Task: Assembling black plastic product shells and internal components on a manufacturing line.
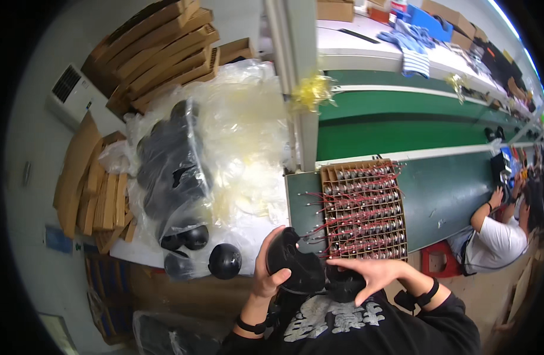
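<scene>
My left hand [267, 273] grips a black, hollow plastic shell [294, 267] with a curved cutout in its rim, holding it tilted in front of my chest. Just right of it, my right hand [375, 276] has its fingers and thumb around a second black rounded piece [342, 286], partly covered by the hand. The two black pieces are close together; whether they touch I cannot tell. Beyond my right hand, a divided cardboard tray [324, 177] holds rows of small metal motors [366, 204] with red wires, some trailing over its left side.
Left, a white table [272, 228] bears clear plastic bags [236, 118] and black round shells [224, 261]. Cardboard [106, 195] is stacked beyond. A post [304, 118] stands by the green workbench [443, 195]. At right, a person in a white shirt [501, 242] sits near a red stool [439, 260].
</scene>
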Tool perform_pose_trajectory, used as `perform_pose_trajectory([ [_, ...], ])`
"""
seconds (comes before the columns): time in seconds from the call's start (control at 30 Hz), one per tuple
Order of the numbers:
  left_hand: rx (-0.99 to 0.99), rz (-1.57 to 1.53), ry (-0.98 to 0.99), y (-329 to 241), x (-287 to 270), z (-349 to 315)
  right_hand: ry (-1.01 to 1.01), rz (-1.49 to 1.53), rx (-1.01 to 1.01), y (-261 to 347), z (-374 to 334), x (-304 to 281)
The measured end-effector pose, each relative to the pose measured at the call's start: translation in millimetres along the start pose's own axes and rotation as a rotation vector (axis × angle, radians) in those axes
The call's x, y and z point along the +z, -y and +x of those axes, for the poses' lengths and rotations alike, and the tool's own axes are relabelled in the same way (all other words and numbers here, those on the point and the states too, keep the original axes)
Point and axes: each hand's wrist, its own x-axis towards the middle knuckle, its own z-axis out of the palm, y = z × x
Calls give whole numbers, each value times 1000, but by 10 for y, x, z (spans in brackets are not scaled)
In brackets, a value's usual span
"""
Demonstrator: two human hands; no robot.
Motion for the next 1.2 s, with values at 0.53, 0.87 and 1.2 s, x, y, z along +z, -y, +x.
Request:
perform_pose_trajectory([
  [0.53, 389, 264, 329, 353, 825, 433, -1060, -517, -17, -230, -1000, 90],
  [0.87, 118, 298, 36, 660, 1051, 670, -1203, -101, 6, -800, -1247, -293],
  [1.2, 213, 138, -403, 559, 199, 597, -1340, 1473, -454, -2197, -1531, -1867],
])
